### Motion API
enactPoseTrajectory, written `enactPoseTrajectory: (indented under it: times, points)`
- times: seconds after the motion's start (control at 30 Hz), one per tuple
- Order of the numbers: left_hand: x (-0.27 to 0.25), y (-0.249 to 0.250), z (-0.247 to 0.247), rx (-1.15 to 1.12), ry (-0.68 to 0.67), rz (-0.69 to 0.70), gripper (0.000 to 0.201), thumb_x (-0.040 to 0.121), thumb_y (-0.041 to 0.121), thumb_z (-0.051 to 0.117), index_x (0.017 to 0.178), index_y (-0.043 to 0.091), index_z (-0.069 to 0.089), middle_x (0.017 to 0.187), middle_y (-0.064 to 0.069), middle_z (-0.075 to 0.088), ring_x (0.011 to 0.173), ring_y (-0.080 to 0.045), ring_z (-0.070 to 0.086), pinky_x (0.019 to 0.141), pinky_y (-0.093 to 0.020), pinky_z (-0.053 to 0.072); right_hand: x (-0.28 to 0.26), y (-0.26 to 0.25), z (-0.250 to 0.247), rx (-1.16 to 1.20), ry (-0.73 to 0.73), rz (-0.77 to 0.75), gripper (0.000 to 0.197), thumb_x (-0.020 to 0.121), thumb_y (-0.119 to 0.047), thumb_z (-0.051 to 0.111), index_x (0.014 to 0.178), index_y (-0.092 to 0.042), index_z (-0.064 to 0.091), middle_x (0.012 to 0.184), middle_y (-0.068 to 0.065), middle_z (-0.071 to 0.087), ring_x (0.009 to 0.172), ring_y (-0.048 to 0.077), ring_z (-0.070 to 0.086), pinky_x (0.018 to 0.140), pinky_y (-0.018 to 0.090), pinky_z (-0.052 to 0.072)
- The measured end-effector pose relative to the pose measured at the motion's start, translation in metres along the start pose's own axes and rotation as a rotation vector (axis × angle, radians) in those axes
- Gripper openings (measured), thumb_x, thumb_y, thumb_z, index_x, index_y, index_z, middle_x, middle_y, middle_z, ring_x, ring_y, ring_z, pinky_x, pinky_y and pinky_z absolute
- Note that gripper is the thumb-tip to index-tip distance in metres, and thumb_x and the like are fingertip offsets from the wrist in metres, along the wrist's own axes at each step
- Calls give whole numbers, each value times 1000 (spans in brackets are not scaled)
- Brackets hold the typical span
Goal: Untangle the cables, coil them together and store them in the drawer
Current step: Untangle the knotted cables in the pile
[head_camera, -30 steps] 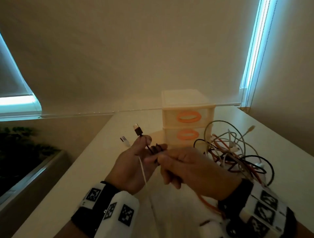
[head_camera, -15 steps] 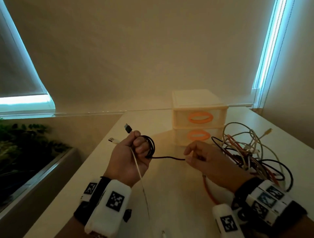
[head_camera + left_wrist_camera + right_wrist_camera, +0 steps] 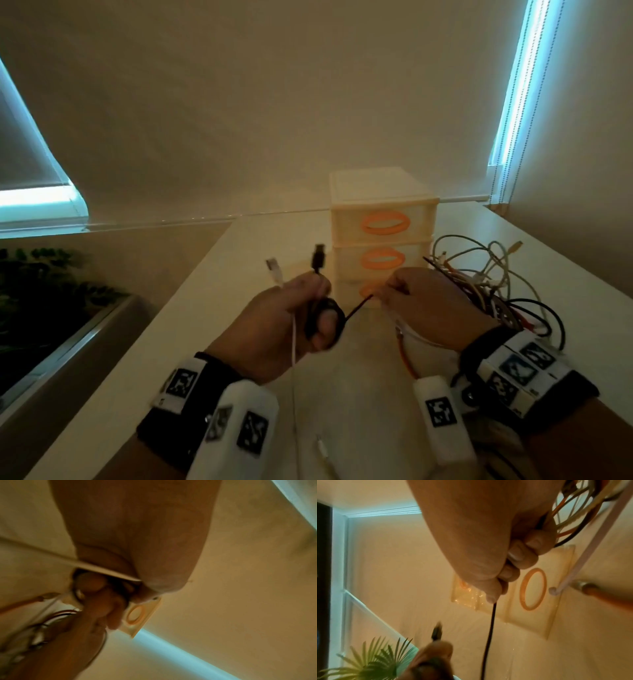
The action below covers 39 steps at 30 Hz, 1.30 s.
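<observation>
Plainly, black cable between both hands' grips.

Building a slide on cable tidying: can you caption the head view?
Left hand coils a black cable fed by the right hand, tangle beside closed drawers.

White table, drawer unit, tangled cables beside it

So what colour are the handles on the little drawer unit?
Orange, on the cream drawer unit; clearest in the head view.
</observation>
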State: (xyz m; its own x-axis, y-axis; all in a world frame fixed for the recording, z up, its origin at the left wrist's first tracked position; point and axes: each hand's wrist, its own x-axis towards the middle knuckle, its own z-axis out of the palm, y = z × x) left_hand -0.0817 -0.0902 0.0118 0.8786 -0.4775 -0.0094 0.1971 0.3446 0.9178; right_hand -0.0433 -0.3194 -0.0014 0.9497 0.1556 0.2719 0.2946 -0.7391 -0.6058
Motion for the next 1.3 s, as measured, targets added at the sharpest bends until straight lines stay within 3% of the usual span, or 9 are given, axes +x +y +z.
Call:
enactPoseTrajectory:
  times: [0.07,0.13,0.23,0.33,0.53,0.63,0.87,1.13,1.3]
  points:
    - [2,-13,13,102,-77,-74,28,107,24,40,86,7,49,96,-32,66,82,-39,67,73,-39,57,-3,-11,6,74,146,-58,31,95,-42,63,72,-23,57,66,-4,58,59,5,53,57,17,41]
    - [7,-22,20,91,11,-40,28,106,23,42,93,3,56,112,-32,64,103,-43,65,92,-44,56,-10,-26,11,140,245,-155,22,94,-35,66,75,-26,61,66,-8,58,64,3,56,56,11,39]
    - [13,-16,13,-136,172,164,31,108,28,39,87,10,52,98,-20,66,94,-35,60,80,-42,50,-21,-43,19,226,111,-284,11,96,-28,65,89,-24,71,74,-11,67,69,1,62,62,12,45]
    - [10,1,3,-488,268,243,29,107,29,40,82,16,50,112,-24,70,102,-37,68,82,-42,50,-23,-40,31,161,-62,-366,12,99,-25,60,97,-26,72,81,-9,70,69,7,64,62,20,51]
    - [3,21,-21,-701,397,332,34,108,23,36,77,15,48,67,3,45,54,-14,46,48,-23,40,-13,-15,10,-85,34,-324,21,99,-38,53,84,-28,64,67,-10,60,74,6,58,57,21,40]
    - [4,19,-17,-629,397,317,31,107,21,39,78,15,50,61,6,37,48,-11,38,40,-21,33,-10,-11,9,-90,100,-311,25,99,-39,53,81,-27,63,64,-8,58,73,7,57,56,17,38]
    - [5,20,-27,-530,376,279,27,104,20,41,79,15,50,56,7,35,45,-10,35,40,-20,28,-9,-4,0,-72,-96,-298,18,100,-38,53,92,-32,69,73,-13,63,72,2,57,63,22,43]
    - [-1,19,-15,-190,108,158,25,101,31,44,81,17,52,51,3,38,45,-13,37,46,-23,25,8,13,-10,-187,231,-223,29,98,-46,55,83,-24,64,73,-7,60,73,14,56,65,34,46]
    - [8,-17,9,149,-23,-36,25,104,25,47,87,7,48,100,-36,65,92,-46,66,78,-46,56,8,0,7,-18,314,-217,26,99,-34,58,80,-17,60,69,-8,55,68,6,53,58,20,37]
